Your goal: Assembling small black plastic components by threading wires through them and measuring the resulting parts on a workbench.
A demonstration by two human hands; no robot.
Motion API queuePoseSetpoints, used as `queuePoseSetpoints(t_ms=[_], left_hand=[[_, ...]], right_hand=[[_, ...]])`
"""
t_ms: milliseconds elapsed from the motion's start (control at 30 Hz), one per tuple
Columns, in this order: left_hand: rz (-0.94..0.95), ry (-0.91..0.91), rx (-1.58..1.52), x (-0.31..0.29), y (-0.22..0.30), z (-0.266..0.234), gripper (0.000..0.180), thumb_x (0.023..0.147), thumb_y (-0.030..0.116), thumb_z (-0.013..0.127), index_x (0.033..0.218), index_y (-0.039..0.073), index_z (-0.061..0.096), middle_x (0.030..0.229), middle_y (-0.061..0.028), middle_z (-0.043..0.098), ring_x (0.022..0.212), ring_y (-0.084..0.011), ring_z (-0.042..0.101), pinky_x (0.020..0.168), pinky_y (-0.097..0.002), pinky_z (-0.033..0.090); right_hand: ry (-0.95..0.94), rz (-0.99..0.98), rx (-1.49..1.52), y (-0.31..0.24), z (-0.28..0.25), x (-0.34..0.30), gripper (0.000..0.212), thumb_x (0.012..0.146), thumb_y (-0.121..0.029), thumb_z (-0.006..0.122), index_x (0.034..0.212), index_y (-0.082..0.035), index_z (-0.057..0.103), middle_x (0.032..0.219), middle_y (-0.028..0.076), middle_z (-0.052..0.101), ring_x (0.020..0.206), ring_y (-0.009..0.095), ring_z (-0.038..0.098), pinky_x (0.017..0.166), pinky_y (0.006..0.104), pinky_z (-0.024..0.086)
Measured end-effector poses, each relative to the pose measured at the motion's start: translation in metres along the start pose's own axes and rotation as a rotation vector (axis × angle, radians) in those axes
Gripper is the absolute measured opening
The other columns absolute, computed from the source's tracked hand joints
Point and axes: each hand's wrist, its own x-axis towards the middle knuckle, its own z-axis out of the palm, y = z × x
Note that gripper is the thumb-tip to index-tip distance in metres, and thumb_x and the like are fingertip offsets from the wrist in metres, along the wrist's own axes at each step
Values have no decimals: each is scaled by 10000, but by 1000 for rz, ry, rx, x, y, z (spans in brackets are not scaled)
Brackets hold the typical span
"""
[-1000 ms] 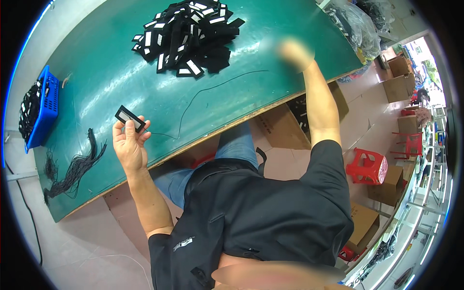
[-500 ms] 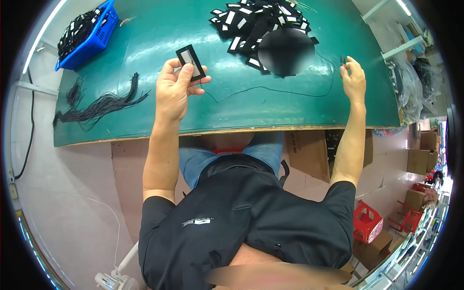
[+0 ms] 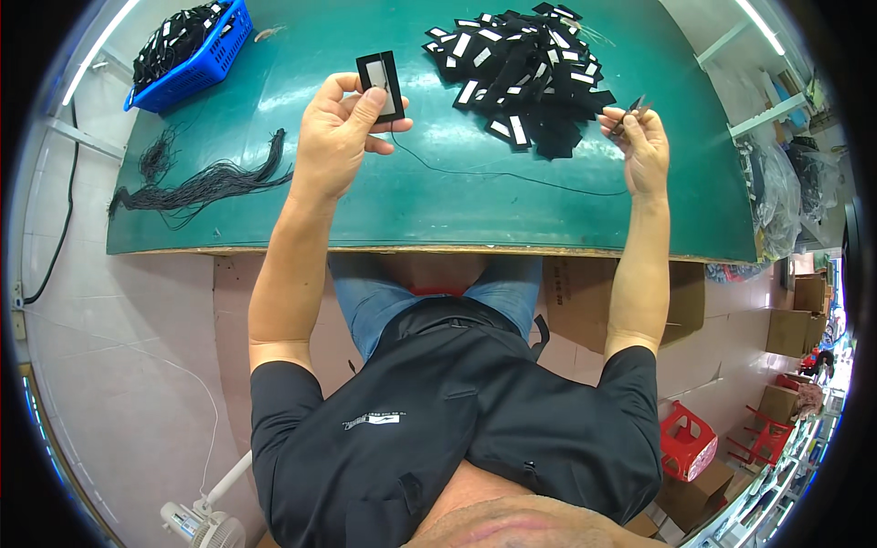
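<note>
My left hand [image 3: 336,137] pinches a small black rectangular piece [image 3: 379,75] with a pale panel in its middle, thumb on the front. From the piece's lower edge a thin black cord [image 3: 493,173] trails across the table toward my right wrist. My right hand [image 3: 647,153], at the right, is closed on small dark thread snips [image 3: 630,113] whose pointed tips face up. Just left of the snips lies a heap of black pieces with white patches [image 3: 525,78]. Whether the fingers on the right also hold cord is too small to make out.
A bundle of loose black cords [image 3: 215,183] lies on the green table [image 3: 438,219] at the left. Behind it stands a blue basket [image 3: 206,62] full of black pieces. Cardboard boxes [image 3: 580,301] sit under the front edge; a red stool [image 3: 687,440] stands lower right.
My right hand has moved left toward the heap, and the snips show more plainly. My left hand has risen slightly with the black piece. The cord now ends near my right wrist.
</note>
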Motion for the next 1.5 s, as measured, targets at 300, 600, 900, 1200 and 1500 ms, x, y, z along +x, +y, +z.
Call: queuePoseSetpoints(t_ms=[300, 600, 900, 1200, 1500], left_hand=[[-63, 8, -38, 2, -18, 3, 233, 1054, 216, 597, 1176, 25, 544, 1050, -155, 729, 864, -230, 759, 565, -244, 574], [-86, -27, -37, 8, -22, 17, 250, 1053, 218, 598, 1185, 16, 534, 1044, -151, 725, 867, -230, 760, 572, -250, 584], [-41, -36, -40, 7, -20, 24, 255, 1052, 219, 599, 1191, 16, 529, 1043, -152, 728, 881, -232, 763, 579, -253, 593], [-43, -29, -41, 5, -26, 22, 246, 1052, 220, 601, 1191, 25, 545, 1044, -153, 732, 878, -229, 763, 578, -247, 592], [-47, -47, -56, 3, -27, 27, 222, 1052, 200, 598, 1184, 26, 555, 1041, -142, 729, 875, -221, 759, 591, -256, 600]], right_hand=[[-99, 15, -505, 20, 60, -18, 110, 1048, -124, 567, 1081, -20, 585, 862, 58, 676, 849, 130, 673, 797, 281, 559], [-547, -149, -563, -1, 127, -47, 244, 1045, -237, 596, 1088, 1, 625, 844, 56, 645, 784, 123, 573, 726, 304, 490], [-693, -168, -657, -24, 154, -46, 336, 1043, -342, 574, 1048, -14, 646, 851, 109, 635, 784, 208, 593, 745, 339, 494], [-769, -99, -658, -31, 158, -45, 325, 1018, -328, 570, 1031, -12, 645, 792, 129, 628, 747, 265, 605, 707, 379, 491], [-743, -206, -739, -24, 169, -44, 290, 994, -300, 586, 933, -20, 632, 749, 151, 617, 691, 300, 591, 657, 407, 470]])
